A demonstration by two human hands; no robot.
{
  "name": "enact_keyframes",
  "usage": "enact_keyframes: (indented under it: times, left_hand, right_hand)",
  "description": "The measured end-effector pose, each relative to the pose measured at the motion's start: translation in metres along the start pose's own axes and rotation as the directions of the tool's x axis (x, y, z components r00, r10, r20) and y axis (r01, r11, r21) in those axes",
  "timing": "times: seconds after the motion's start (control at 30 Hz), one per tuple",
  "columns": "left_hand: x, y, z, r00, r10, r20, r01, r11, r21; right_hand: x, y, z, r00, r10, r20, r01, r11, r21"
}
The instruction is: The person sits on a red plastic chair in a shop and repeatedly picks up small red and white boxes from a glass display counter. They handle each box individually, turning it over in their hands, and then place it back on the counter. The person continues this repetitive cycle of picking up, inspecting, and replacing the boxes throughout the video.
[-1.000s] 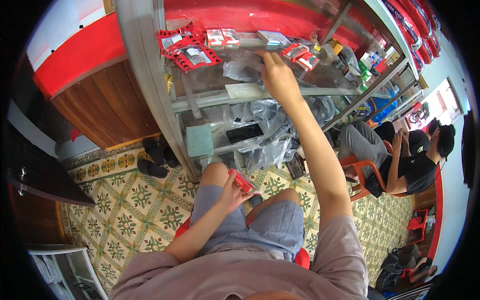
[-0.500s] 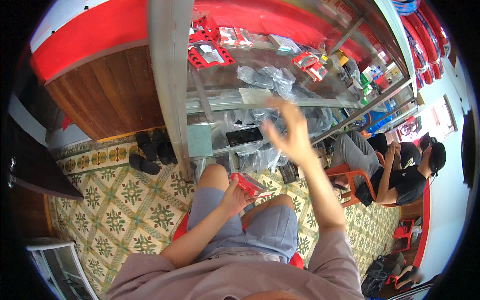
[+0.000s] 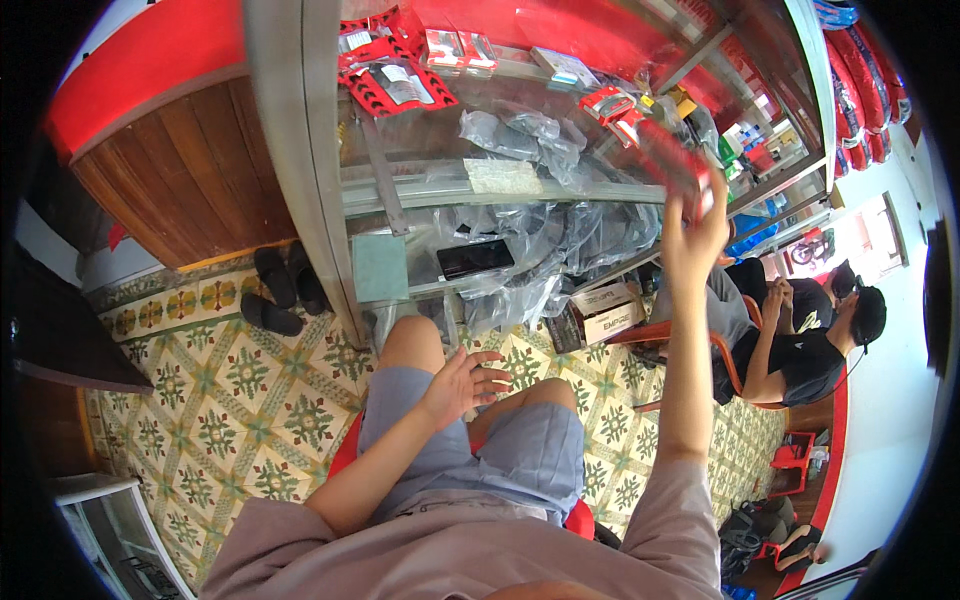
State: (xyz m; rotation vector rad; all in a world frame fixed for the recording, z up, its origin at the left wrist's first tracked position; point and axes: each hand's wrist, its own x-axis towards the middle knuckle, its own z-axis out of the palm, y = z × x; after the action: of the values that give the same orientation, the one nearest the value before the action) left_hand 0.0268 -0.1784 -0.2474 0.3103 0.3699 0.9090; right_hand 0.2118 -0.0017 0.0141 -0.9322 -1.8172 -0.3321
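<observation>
Black slippers (image 3: 272, 303) on floor, left. Glass display cabinet (image 3: 298, 130): teal box (image 3: 380, 267) on lower shelf; red-black packets (image 3: 398, 86) flat on far upper shelf, likely so labels stay visible. Left hand (image 3: 458, 388) over lap, fingers spread, nothing held. Smartphone (image 3: 476, 259) flat on lower shelf, probably for stability, clear plastic bags (image 3: 545, 262) beside it. Right hand (image 3: 694, 232) raised at cabinet's front, gripping red box (image 3: 672, 158) by near end, probably leaving far end free; box motion-blurred.
</observation>
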Motion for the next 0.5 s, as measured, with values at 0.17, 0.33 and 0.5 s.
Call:
enact_keyframes:
  times: [0.17, 0.33, 0.5]
  left_hand:
    - [0.009, -0.003, -0.001, 0.997, -0.029, -0.076, 0.029, 1.0, 0.0]
    - [0.007, -0.002, -0.014, 0.996, 0.01, -0.088, -0.011, 1.0, -0.012]
    - [0.009, 0.001, -0.017, 0.988, 0.003, -0.155, -0.01, 0.999, -0.042]
  right_hand:
    - [0.035, 0.165, 0.022, 0.974, 0.078, 0.212, 0.015, 0.913, -0.407]
    - [0.037, 0.186, 0.056, 0.812, 0.325, 0.485, -0.238, 0.943, -0.234]
    - [0.072, 0.096, 0.117, 0.926, 0.204, 0.317, -0.257, 0.957, 0.136]
